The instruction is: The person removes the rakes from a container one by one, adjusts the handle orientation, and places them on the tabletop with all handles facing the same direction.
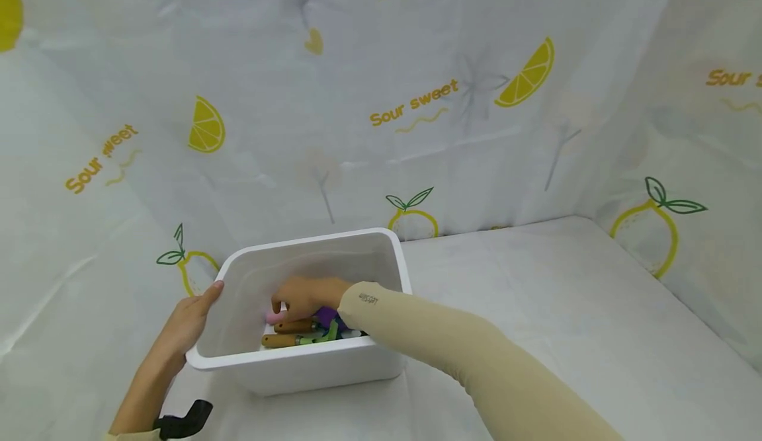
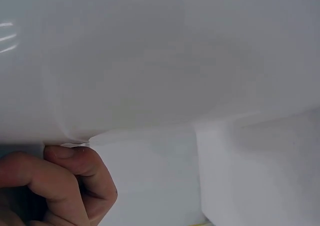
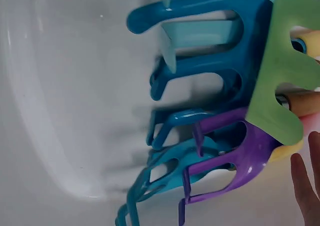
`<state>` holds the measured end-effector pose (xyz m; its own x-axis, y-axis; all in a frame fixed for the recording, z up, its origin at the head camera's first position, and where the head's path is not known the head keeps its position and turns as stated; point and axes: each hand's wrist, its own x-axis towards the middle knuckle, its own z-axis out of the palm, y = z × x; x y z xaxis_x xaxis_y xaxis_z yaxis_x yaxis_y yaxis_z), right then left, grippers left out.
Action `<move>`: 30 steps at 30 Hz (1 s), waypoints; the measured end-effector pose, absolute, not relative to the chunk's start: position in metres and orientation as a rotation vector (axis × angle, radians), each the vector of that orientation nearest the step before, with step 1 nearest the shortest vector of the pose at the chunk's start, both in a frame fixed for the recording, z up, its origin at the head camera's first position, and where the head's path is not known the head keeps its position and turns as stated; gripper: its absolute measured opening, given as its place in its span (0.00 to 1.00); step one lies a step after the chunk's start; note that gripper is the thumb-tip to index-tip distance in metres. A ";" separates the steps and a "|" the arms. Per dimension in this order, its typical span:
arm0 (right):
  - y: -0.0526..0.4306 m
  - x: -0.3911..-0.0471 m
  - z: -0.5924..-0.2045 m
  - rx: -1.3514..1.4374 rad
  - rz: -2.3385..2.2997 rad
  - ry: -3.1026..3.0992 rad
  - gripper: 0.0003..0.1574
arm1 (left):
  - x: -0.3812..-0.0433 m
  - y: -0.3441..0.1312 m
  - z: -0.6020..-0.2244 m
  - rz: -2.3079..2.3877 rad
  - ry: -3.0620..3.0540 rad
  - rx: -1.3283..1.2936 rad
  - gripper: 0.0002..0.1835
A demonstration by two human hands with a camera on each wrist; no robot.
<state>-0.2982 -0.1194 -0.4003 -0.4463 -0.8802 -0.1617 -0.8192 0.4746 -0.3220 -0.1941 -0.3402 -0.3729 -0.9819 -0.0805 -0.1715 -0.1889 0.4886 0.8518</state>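
Observation:
My left hand (image 1: 190, 319) grips the left rim of a white plastic bin (image 1: 315, 369), thumb over the edge. In the left wrist view, its curled fingers (image 2: 97, 178) are against the bin's outer wall. Inside the bin, my right hand (image 1: 306, 297) reaches down over small hand rakes, beside a pink handle (image 1: 275, 318). Fingertips (image 3: 300, 181) show straight at the right wrist view's edge, with no tool visible in them. The rakes include a blue one (image 3: 257, 40), a green one (image 3: 270, 85), a purple one (image 3: 250, 163) and a teal one (image 3: 165, 161).
Wooden handles (image 1: 280, 341) lie toward the bin's left side. The bin stands on a white-covered table (image 1: 512, 309), close to a lemon-print backdrop (image 1: 333, 163). A black strap piece (image 1: 187, 421) sits at my left wrist.

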 end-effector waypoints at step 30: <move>-0.127 -0.289 -0.431 -1.488 -0.100 2.374 0.19 | -0.193 -0.338 -0.371 1.497 2.624 -0.242 0.46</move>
<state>-0.2885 -0.1268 -0.4312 -0.3962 -0.8852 -0.2437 -0.8616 0.4502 -0.2347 -0.1928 -0.3377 -0.3709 -0.9811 -0.0831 -0.1748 -0.1928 0.5008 0.8438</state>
